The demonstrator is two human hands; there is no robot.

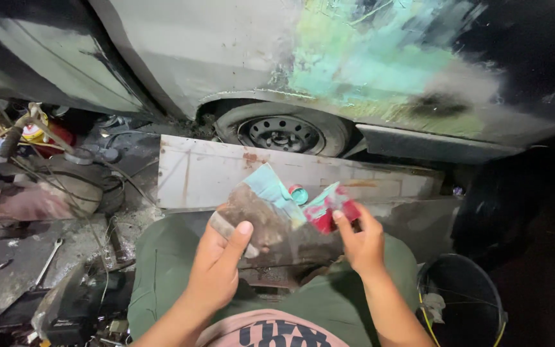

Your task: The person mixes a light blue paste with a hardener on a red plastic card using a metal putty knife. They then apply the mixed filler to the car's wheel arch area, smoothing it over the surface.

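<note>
The left hand [216, 266] grips the lower left edge of a dirty brown panel piece [271, 225], thumb laid across its face. The right hand [361, 241] holds the piece's right edge, fingers closed beside a red patch [329, 212] on it. A pale blue-green strip [274, 186] runs along the upper face of the piece. The piece rests above the person's knees, which are clad in green trousers [162, 270]. Directly behind it lies a long white metal panel [207, 173] with rust spots. Behind that stands a car wheel [284, 132] under a sanded car body [226, 51] with green-blue filler patches. A black bucket [460, 299] sits to the right. Tools and wires [46, 193] lie on the left.
</note>
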